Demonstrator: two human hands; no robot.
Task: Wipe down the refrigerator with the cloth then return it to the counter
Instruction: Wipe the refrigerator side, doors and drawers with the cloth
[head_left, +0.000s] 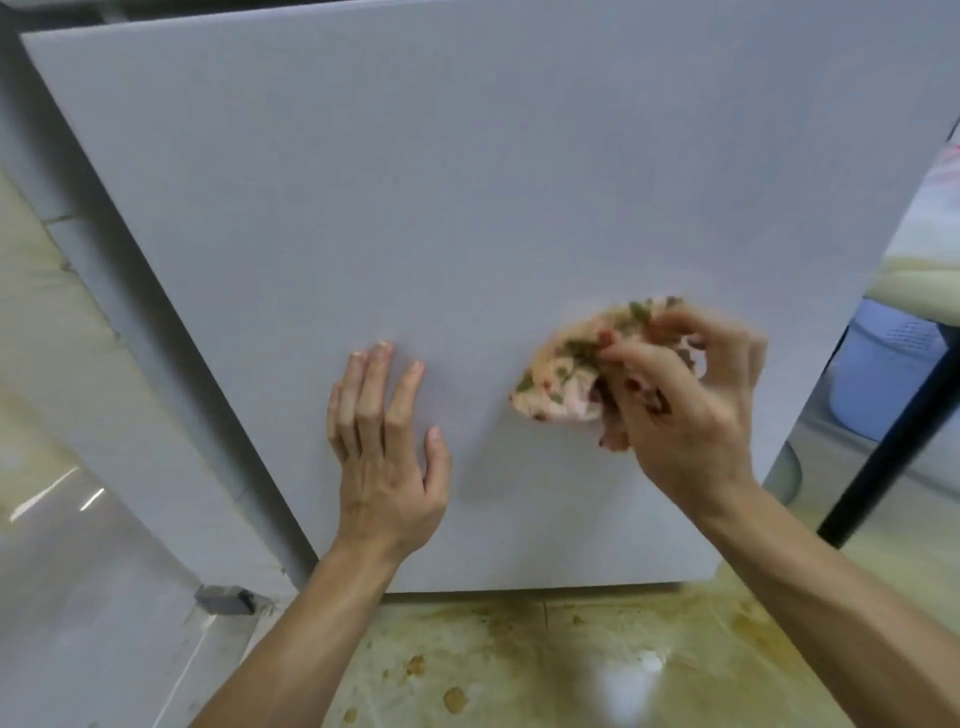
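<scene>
Cloth (556, 374), patterned and bunched, above stained floor (519, 665). Right hand (685, 415) grips it, fingers curled round it, holding it against the lower right of the refrigerator (467, 182) door. Left hand (387, 457) lies flat on the door just left, fingers straight, holding nothing. Pale blue bucket (878, 374) sits beyond the refrigerator's right side.

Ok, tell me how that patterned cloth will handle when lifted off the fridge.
The cloth is probably floppy: it bunches and creases in the right hand. It likely weighs little, since a few curled fingers hold it.
</scene>
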